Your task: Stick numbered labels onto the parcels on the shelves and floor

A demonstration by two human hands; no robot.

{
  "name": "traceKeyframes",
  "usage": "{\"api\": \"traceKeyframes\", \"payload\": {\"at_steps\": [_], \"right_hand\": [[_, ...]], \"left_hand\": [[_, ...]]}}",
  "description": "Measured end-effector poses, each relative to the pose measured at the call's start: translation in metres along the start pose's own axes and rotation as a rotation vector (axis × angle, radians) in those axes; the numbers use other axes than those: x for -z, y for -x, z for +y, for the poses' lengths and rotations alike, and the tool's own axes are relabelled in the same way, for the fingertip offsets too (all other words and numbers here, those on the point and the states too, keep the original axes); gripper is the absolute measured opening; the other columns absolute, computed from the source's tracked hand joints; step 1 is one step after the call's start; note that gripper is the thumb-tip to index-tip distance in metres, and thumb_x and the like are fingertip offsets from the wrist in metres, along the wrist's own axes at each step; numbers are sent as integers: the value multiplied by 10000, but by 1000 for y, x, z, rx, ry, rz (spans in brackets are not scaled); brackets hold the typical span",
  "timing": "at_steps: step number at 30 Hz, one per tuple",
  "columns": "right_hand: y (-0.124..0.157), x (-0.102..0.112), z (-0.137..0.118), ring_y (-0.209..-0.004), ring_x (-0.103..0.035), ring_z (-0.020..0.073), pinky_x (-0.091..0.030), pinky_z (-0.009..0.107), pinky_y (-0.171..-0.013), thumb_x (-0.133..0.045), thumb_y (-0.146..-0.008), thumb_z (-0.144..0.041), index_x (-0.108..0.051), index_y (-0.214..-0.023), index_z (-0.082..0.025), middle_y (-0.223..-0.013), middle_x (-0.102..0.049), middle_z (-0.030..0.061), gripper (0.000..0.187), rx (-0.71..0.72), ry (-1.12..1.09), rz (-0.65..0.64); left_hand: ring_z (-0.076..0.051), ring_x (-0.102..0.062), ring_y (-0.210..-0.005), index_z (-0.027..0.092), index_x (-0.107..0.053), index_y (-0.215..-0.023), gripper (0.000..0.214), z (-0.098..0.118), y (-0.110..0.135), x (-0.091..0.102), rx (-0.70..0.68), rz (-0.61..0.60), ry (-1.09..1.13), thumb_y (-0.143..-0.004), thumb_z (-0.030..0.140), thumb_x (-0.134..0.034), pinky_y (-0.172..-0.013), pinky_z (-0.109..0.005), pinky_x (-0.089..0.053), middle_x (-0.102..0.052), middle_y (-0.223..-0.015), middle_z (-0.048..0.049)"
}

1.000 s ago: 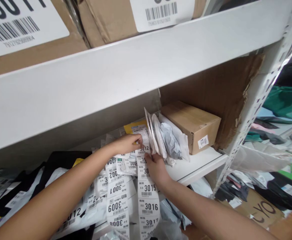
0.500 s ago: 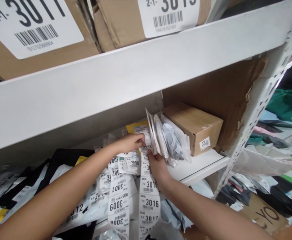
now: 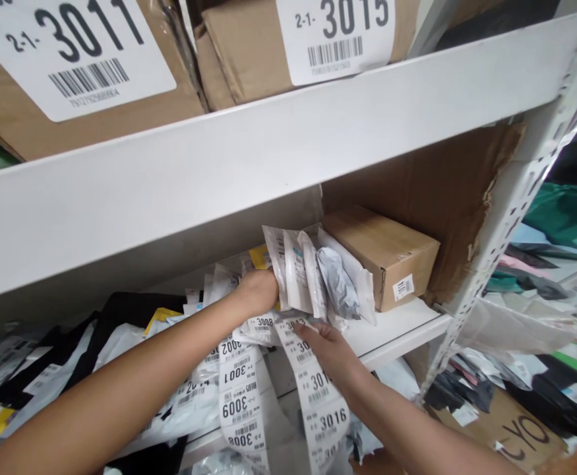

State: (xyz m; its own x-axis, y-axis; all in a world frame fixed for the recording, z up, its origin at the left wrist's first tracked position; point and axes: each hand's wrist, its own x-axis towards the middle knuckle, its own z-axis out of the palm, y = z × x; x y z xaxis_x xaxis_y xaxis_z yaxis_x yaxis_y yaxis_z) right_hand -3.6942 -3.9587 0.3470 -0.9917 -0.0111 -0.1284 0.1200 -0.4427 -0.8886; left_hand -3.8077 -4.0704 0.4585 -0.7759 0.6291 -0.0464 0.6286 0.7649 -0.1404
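Observation:
My right hand (image 3: pixel 325 340) pinches the top end of a white label strip (image 3: pixel 325 419) between thumb and fingers. Printed numbers such as 3016 run down the strip, which hangs over the shelf's front edge. Closed against the row of plastic packets (image 3: pixel 298 270), my left hand (image 3: pixel 258 292) has its fingertips hidden behind the leftmost one; it seems to grip a packet there. A packet with a yellow part (image 3: pixel 259 257) shows just above that hand. A second label strip (image 3: pixel 239 406), its numbers upside down, dangles below my left hand.
A small cardboard box (image 3: pixel 384 257) stands right of the packets. Bagged parcels (image 3: pixel 134 336) fill the shelf's left side. Overhead runs a white shelf beam (image 3: pixel 268 145), carrying large numbered boxes (image 3: pixel 248 53). A perforated upright (image 3: pixel 510 218) borders the right; more parcels lie beyond it.
My right hand has moved down and right with the label strip, away from the packets. My left hand has shifted slightly left and down, and the packets now fan out toward it.

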Motion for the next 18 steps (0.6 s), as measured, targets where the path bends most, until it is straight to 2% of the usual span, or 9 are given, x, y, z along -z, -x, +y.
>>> {"api": "traceKeyframes", "payload": {"at_steps": [2,3,6,9,11,15,18], "right_hand": [[12,8,2,-424,-299,71,-239,227,-451,-642,-788,-533,-434,-581,-201,-469,-357,-75,444,72,191,-72],[18,11,3,-448,-302,75,-240,231,-464,-626,-815,-516,-433,-588,-198,-488,-344,-73,436,152,303,-96],[29,15,2,-636,-483,122,-382,254,-607,-614,-867,-406,-535,-667,-175,-668,-503,-11,316,455,558,-155],[32,13,-3,-864,-571,167,-446,283,-790,-605,-887,-317,-599,-764,-169,-911,-592,53,193,640,611,-234],[31,9,-7,-903,-580,170,-458,284,-815,-596,-896,-296,-607,-800,-171,-956,-596,64,157,684,612,-261],[21,1,-6,-989,-580,184,-453,299,-892,-593,-897,-265,-631,-940,-176,-1041,-610,74,106,749,604,-281],[12,-3,2,-908,-590,179,-459,292,-830,-594,-899,-290,-621,-948,-175,-958,-635,55,128,703,579,-267]], "left_hand": [[-347,-683,-885,104,-697,-851,190,1,0,0,28,5,-26,-761,167,-542,-713,-379,-506,-712,-921,-213],[-338,-684,-900,118,-696,-875,192,2,1,0,31,8,-31,-766,189,-555,-713,-365,-508,-714,-948,-202],[-335,-683,-906,116,-636,-1050,298,7,4,2,98,97,-66,-793,249,-565,-696,-359,-510,-699,-1000,-201],[-331,-690,-833,79,-527,-1166,397,15,12,6,255,281,-189,-804,238,-564,-636,-344,-499,-663,-1019,-226],[-301,-692,-781,95,-503,-1168,385,18,18,7,281,354,-269,-817,241,-563,-594,-313,-480,-628,-1099,-232],[-248,-686,-710,158,-509,-1171,353,18,28,4,159,406,-358,-842,282,-547,-527,-294,-440,-562,-1256,-182],[-216,-674,-696,193,-527,-1195,359,11,33,3,93,454,-392,-847,283,-528,-508,-292,-422,-564,-1275,-128]]}}
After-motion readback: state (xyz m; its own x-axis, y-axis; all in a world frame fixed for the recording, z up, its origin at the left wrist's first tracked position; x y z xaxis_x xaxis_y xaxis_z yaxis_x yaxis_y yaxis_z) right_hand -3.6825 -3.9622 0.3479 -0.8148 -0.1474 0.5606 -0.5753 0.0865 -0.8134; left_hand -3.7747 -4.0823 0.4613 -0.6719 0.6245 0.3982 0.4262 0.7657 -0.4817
